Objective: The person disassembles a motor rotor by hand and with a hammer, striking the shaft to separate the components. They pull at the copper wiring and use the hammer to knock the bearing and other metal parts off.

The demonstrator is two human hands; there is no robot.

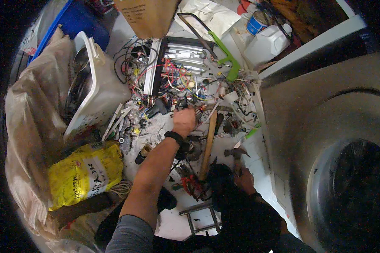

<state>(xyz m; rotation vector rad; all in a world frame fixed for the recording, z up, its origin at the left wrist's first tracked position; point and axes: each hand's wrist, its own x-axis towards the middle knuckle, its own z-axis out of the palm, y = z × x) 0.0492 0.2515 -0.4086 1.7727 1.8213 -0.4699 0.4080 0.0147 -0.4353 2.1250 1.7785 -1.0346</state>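
My left hand [184,119] reaches forward to the near edge of a pile of tangled wires [177,80]. Its fingers are curled closed, and whatever they hold, if anything, is hidden. A black plug-like piece [157,108] lies just left of it. Lower on the right, my right hand [244,181] is wrapped round the handle of a claw hammer [236,153], its metal head pointing away from me. Between the hands lies a long wooden handle [208,145]. Red-handled pliers [191,184] rest on the floor nearer to me.
A green hacksaw [226,55] lies behind the wires, before a cardboard box [147,17]. On the left are a tilted white bin [103,80] and a yellow bag [86,173]. A white jug [268,44] stands far right; a metal appliance [295,126] walls the right side.
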